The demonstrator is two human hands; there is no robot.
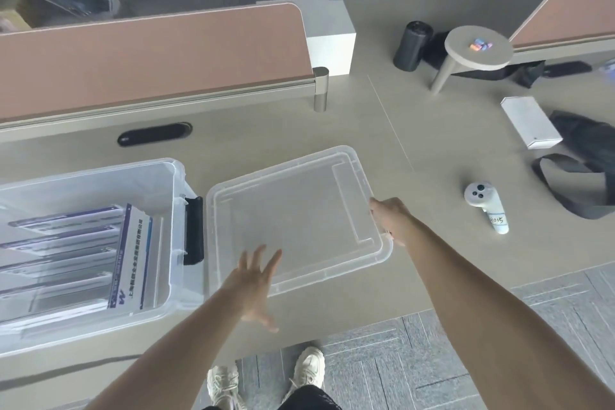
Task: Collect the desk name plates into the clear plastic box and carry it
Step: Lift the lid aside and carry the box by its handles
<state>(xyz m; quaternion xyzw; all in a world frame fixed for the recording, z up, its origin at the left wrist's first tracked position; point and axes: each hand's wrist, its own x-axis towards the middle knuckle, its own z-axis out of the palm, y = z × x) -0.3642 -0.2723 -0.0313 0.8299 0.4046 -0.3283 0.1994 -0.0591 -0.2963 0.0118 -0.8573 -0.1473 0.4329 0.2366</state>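
Head view, looking steeply down, desk (432, 210) close

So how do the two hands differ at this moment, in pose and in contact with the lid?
The right hand is closed on the right edge of the clear lid; the left hand is spread open, fingers apart, over the lid's near edge with no grip yet. The right hand reaches farther across the desk; the left hand sits nearer the body. Both are bare and directed at the same lid, beside the clear plastic box.

Bare beige desk top (416, 116) lies open behind the flat clear plastic lid (293, 220). Just left of the lid stands the tall clear plastic box (100, 183); well right lies a white handheld controller (486, 206).
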